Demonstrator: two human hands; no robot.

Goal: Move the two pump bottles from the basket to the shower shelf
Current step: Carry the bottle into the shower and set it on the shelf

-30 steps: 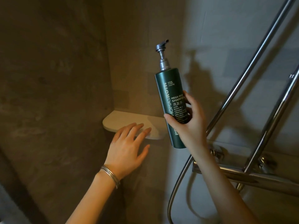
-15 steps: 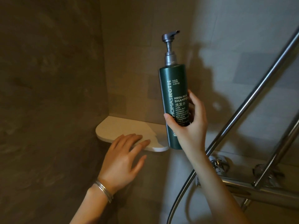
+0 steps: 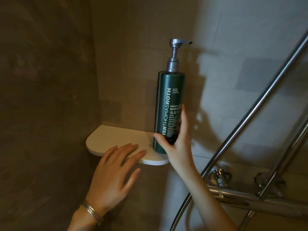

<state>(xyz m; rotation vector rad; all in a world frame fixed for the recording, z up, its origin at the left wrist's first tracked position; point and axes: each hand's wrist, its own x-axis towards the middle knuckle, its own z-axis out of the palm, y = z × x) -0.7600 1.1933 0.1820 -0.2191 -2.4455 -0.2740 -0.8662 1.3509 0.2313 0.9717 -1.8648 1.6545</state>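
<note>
A tall dark green shampoo pump bottle (image 3: 168, 100) with a silver pump stands upright on the right end of the white corner shelf (image 3: 115, 139). My right hand (image 3: 176, 144) wraps its lower part, thumb in front and fingers on the right side. My left hand (image 3: 115, 174), fingers spread, rests its fingertips on the shelf's front edge, left of the bottle; a metal bangle circles that wrist. The basket and a second pump bottle are out of view.
Tiled shower walls meet at the corner behind the shelf. A chrome riser rail (image 3: 260, 104) slants up at the right, above a chrome mixer bar with valves (image 3: 233, 194) and a hose (image 3: 181, 212) hanging below.
My right hand has carried the bottle left and down from mid-air onto the shelf's right end. My left hand stays at the shelf's front edge.
</note>
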